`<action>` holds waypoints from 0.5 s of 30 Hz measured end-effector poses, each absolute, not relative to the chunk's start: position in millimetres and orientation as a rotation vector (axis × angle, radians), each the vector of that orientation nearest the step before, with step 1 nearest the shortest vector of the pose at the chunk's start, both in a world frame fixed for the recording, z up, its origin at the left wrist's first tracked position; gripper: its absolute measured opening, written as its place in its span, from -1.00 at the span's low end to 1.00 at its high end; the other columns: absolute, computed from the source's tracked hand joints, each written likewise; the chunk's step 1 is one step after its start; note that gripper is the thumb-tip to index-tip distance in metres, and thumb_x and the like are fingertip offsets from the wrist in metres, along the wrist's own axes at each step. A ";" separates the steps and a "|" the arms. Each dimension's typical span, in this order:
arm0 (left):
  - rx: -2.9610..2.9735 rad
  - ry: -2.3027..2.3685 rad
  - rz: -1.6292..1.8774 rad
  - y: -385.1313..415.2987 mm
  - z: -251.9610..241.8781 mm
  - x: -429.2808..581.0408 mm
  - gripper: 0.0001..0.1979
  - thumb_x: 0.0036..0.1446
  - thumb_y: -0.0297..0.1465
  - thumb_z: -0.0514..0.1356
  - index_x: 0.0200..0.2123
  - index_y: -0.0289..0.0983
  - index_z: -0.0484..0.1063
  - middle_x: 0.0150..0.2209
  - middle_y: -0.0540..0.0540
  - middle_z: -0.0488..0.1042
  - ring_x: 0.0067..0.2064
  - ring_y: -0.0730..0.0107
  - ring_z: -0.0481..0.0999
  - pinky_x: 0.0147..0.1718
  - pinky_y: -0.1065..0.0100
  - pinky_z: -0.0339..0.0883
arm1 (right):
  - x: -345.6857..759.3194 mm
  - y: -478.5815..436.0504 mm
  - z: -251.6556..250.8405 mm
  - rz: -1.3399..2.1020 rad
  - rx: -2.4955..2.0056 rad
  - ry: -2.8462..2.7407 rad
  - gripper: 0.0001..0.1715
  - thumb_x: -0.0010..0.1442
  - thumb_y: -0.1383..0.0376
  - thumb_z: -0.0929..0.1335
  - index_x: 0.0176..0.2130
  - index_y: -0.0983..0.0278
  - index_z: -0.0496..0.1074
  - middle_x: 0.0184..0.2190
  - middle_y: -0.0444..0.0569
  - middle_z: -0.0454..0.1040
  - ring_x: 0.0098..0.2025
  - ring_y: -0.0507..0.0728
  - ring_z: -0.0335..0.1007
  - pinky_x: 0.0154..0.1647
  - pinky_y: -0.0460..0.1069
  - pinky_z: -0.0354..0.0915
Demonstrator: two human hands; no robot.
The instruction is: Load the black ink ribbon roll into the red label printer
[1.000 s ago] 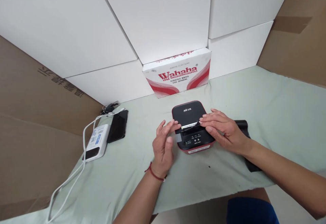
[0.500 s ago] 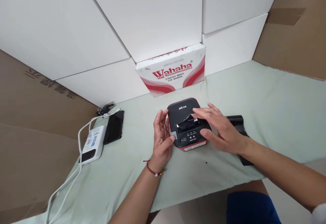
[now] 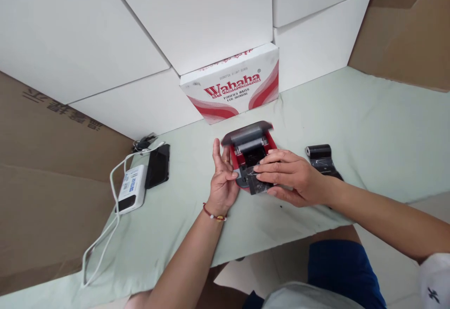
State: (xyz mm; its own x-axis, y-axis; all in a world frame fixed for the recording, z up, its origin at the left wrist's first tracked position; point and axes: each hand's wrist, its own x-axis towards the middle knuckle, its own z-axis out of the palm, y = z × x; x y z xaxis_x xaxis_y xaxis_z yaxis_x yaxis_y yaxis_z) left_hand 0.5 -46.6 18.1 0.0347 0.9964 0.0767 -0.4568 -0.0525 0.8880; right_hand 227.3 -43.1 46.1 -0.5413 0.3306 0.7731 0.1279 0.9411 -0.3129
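White carton (image 3: pixel 232 88) — "Wahaha" | left hand (image 3: pixel 224 187): spread | right hand (image 3: pixel 298 177): on black film (image 3: pixel 257 185) — grip unclear

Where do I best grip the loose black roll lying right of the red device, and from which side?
Probably by the wound part of the black roll, pinched across its barrel from above, coming from the far side. The cylinder lies on its side, and its loose film runs under the right forearm, which obstructs the near side.
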 end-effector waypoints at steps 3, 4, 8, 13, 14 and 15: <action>0.988 0.783 1.390 -46.7 12.8 -0.2 0.03 -0.04 -0.40 0.33 0.44 0.21 -0.02 0.49 0.06 0.05 0.51 0.08 0.05 0.39 0.08 0.20 | 229.3 -46.2 58.8 0.407 -0.364 -2.160 -0.68 0.37 0.24 0.37 0.05 0.32 0.54 -0.01 0.15 0.66 0.13 0.22 0.47 0.18 0.18 0.41; 1.012 0.790 1.381 -46.7 10.9 -0.7 0.00 -0.02 -0.36 0.35 0.44 0.20 0.01 0.51 0.06 0.01 0.52 0.06 0.01 0.41 0.06 0.15 | 230.6 -46.5 67.8 0.481 -0.415 -2.181 -0.71 0.40 0.24 0.34 0.02 0.30 0.55 -0.03 0.12 0.66 0.10 0.20 0.49 0.14 0.14 0.43; 1.038 0.773 1.379 -46.3 7.0 -2.1 -0.14 0.03 -0.23 0.37 0.39 0.10 0.16 0.51 0.04 0.02 0.54 0.01 -0.06 0.46 0.01 0.02 | 229.0 -33.0 117.4 0.639 -0.855 -2.338 -0.66 0.45 0.24 0.26 -0.09 0.25 0.61 -0.14 0.00 0.68 -0.14 0.11 0.57 -0.07 -0.01 0.42; 1.029 0.788 1.406 -44.9 7.5 -2.7 -0.27 0.08 -0.18 0.35 0.33 0.01 0.28 0.48 -0.02 0.13 0.52 0.01 0.01 0.49 0.01 -0.05 | 193.0 8.8 143.1 0.381 -1.369 -2.770 -0.69 0.29 0.37 0.30 -0.13 0.23 0.64 -0.18 0.04 0.68 -0.14 0.23 0.58 -0.20 0.02 0.34; 1.019 0.807 1.436 -44.0 6.5 -3.1 -0.31 0.12 -0.16 0.33 0.32 -0.01 0.30 0.46 -0.05 0.16 0.52 0.03 0.03 0.49 0.02 -0.05 | 183.9 16.3 139.5 0.330 -1.414 -2.857 -0.71 0.25 0.39 0.32 -0.14 0.25 0.64 -0.18 0.08 0.67 -0.13 0.26 0.58 -0.22 0.03 0.33; 1.001 0.835 1.471 -42.6 4.9 -3.7 -0.37 0.17 -0.14 0.31 0.29 -0.03 0.33 0.45 -0.07 0.19 0.51 0.05 0.06 0.48 0.03 -0.03 | 175.5 23.0 134.0 0.294 -1.440 -2.930 -0.73 0.21 0.40 0.35 -0.17 0.28 0.64 -0.21 0.12 0.67 -0.14 0.29 0.59 -0.23 0.04 0.34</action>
